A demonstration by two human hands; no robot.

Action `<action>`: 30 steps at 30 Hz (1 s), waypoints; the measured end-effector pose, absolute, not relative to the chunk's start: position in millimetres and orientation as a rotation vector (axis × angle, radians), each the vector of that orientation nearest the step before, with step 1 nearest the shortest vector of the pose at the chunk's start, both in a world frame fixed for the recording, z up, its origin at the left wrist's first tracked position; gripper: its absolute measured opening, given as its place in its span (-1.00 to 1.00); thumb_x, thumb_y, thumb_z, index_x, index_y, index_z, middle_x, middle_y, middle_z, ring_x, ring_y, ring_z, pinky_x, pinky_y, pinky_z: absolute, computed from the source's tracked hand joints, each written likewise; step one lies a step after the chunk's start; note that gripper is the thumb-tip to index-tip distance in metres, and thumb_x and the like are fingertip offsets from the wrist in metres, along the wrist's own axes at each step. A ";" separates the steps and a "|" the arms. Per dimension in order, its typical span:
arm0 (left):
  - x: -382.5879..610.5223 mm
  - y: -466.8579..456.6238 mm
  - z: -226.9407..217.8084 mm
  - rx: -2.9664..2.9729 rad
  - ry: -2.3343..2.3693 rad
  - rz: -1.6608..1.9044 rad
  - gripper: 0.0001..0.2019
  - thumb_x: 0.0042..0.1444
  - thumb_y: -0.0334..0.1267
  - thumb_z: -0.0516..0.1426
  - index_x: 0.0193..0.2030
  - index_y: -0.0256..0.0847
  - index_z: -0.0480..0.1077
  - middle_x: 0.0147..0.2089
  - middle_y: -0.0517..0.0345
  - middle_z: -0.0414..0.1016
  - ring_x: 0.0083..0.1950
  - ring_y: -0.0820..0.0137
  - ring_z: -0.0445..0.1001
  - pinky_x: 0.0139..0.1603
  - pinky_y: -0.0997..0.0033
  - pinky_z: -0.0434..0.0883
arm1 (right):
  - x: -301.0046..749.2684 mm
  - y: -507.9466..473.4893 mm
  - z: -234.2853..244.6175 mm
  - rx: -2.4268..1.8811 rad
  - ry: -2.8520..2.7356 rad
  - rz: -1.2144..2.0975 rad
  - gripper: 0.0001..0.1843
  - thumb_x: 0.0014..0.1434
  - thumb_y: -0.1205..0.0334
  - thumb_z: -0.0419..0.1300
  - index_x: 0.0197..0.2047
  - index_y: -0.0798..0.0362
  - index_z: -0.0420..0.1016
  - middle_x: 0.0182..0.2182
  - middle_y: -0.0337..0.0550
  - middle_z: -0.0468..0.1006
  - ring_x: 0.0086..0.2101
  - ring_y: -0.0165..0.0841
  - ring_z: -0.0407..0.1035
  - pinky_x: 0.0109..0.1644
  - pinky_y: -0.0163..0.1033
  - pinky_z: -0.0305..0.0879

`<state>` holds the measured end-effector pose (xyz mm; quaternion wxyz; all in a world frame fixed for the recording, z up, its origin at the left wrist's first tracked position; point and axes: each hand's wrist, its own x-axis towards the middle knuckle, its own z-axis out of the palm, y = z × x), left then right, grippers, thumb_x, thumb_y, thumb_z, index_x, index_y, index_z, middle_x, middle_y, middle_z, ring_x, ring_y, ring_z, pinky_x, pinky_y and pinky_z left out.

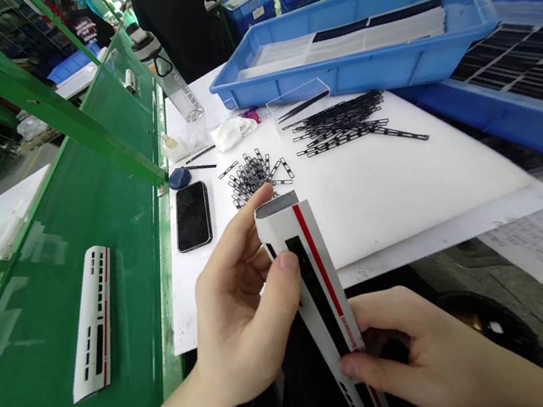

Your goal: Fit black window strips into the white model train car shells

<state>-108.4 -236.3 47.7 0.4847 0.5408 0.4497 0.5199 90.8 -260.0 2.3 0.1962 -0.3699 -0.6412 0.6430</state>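
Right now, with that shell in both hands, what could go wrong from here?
The white train shell is held out past the bench edge by the left hand and right hand, so it could slip and fall to the floor. The small black strips lie in a loose heap just beyond the shell, where a careless move might scatter them. The phone beside them could get knocked too.
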 end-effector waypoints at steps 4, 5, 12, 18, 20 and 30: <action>-108.0 -237.7 47.3 1.362 1.111 1.293 -0.53 0.38 -0.25 0.28 0.40 -0.04 0.44 0.12 -0.04 0.70 0.01 0.06 0.73 -0.07 0.12 0.74 | 98.5 -257.1 6.0 -1.024 -1.782 1.861 -0.91 0.33 0.22 0.31 -0.18 0.01 0.66 -0.26 -0.18 0.69 -0.25 -0.32 0.55 -0.16 -0.33 0.46; -108.0 -238.4 47.6 1.377 1.114 1.289 -0.52 0.38 -0.27 0.28 0.40 -0.05 0.44 0.12 -0.05 0.71 -0.02 0.09 0.74 -0.09 0.16 0.74 | 102.2 -255.3 8.6 -1.052 -1.732 1.837 -0.90 0.33 0.17 0.33 -0.14 -0.02 0.67 -0.25 -0.19 0.69 -0.25 -0.33 0.55 -0.15 -0.33 0.47; -105.2 -244.0 46.2 1.469 0.994 1.111 -0.47 0.40 -0.39 0.22 0.45 0.07 0.40 0.10 0.03 0.74 -0.05 0.25 0.72 -0.14 0.36 0.67 | 115.8 -239.0 36.6 -0.911 -1.059 2.164 -0.38 0.32 -0.27 0.30 0.28 -0.08 0.54 -0.74 -0.46 0.20 -0.74 -0.53 -0.03 -0.65 -0.39 -0.03; -97.0 -252.2 26.3 1.355 0.815 0.999 -0.46 0.44 -0.34 0.17 0.47 0.24 0.35 -0.01 0.03 0.72 -0.20 0.31 0.64 -0.16 0.34 0.63 | 107.0 -248.2 27.2 -0.799 -0.589 2.373 -0.62 0.38 -0.04 0.29 0.14 0.00 0.56 -0.82 -0.50 0.20 -0.83 -0.56 0.00 -0.72 -0.51 -0.05; -94.2 -256.1 19.9 1.315 0.794 0.998 -0.44 0.44 -0.33 0.18 0.49 0.24 0.33 -0.01 0.00 0.71 -0.20 0.28 0.64 -0.18 0.31 0.63 | 106.7 -253.1 22.4 -0.862 -0.533 2.333 -0.68 0.31 -0.03 0.38 -0.01 0.00 0.57 -0.81 -0.49 0.25 -0.83 -0.55 0.05 -0.73 -0.53 -0.01; -88.7 -263.6 10.7 1.250 0.758 0.967 -0.42 0.43 -0.34 0.19 0.48 0.29 0.31 -0.02 0.05 0.70 -0.20 0.32 0.62 -0.17 0.36 0.62 | 115.2 -264.4 22.3 -0.966 -0.495 2.340 -0.70 0.30 -0.05 0.40 -0.14 -0.02 0.53 -0.78 -0.47 0.33 -0.81 -0.56 0.17 -0.70 -0.57 0.13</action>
